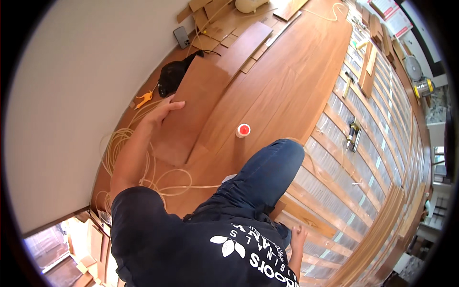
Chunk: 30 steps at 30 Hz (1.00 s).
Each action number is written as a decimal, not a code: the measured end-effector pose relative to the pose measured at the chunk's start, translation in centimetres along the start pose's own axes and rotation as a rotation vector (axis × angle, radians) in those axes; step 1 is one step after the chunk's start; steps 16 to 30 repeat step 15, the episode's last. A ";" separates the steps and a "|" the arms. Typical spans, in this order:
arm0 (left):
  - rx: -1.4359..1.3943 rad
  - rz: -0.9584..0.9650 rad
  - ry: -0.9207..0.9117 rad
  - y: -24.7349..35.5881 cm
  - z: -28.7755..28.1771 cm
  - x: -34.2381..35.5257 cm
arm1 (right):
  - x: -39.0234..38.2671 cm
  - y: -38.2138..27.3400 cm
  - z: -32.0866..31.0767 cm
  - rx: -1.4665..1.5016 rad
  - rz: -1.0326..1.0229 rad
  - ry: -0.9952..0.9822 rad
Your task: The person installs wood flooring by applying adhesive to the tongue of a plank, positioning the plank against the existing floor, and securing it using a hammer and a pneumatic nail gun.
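My left hand (165, 112) grips the left edge of a wide reddish-brown floorboard (198, 91), thumb on its face and the other fingers partly hidden. The board is raised at an angle beside the laid wooden floor (267, 76). By my lower right side, my right hand (299, 237) is closed with its fingers curled; whether anything is inside cannot be made out. A white bottle with a red cap (243, 130) stands on the floor in front of my bent knee.
Coiled air hose (122, 146) lies along the wall, near an orange air blow gun (144, 99) and a black bag (174, 76). A phone (181, 37) leans against the wall. To the right, a nail gun (353, 135) and hammer (347, 83) rest on open battens (351, 191) over plastic sheeting.
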<state>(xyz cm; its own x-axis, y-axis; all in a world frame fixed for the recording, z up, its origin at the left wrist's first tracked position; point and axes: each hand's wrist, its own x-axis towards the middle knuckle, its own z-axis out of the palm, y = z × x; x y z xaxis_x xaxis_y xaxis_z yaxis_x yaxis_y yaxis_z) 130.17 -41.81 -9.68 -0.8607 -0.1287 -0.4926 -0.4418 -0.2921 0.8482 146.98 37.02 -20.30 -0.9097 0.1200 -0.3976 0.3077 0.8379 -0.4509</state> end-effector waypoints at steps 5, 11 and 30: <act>0.263 -0.216 0.048 -5.9 -6.0 5.4 | -12.0 15.3 -2.9 -0.302 0.386 -0.344; 0.189 -0.325 0.013 -12.6 -10.7 11.8 | -20.8 24.0 -18.8 -0.736 0.384 -0.559; 0.344 -0.580 0.131 -12.4 -11.6 14.2 | -24.9 20.7 -22.7 -0.842 0.335 -0.590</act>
